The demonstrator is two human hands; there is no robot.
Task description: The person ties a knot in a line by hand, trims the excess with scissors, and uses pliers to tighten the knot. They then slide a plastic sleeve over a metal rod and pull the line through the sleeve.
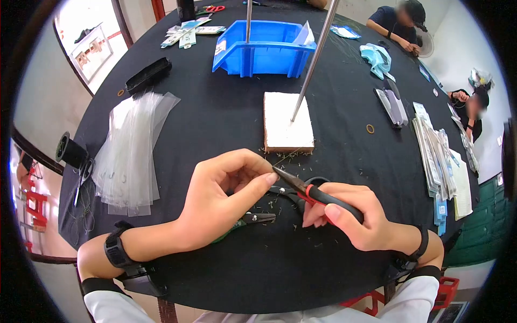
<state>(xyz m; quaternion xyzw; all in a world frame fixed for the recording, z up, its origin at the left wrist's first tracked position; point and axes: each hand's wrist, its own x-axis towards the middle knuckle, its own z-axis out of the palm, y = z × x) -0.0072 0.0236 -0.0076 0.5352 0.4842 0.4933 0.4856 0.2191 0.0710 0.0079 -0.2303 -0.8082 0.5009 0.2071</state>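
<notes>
My right hand point(350, 215) is wrapped around needle-nose pliers point(293, 182) with black and red handles. Their narrow tips point left and meet the fingertips of my left hand point(229, 185), whose thumb and fingers are pinched together. What sits in that pinch is too small to make out; a thin strand point(285, 158) shows just beyond the fingertips. Under the pliers lie black-handled scissors point(293, 195), partly covered by my right hand. A second pair of pliers with green handles point(257, 218) rests on the black cloth by my left wrist.
A white block point(288, 118) with an upright metal rod point(318, 54) stands ahead, small clippings around it. Behind is a blue bin point(264, 56). Clear plastic sleeves point(132, 156) and a spool point(70, 151) lie left; packets point(431, 151) and a stapler point(392, 107) right. Two people sit across.
</notes>
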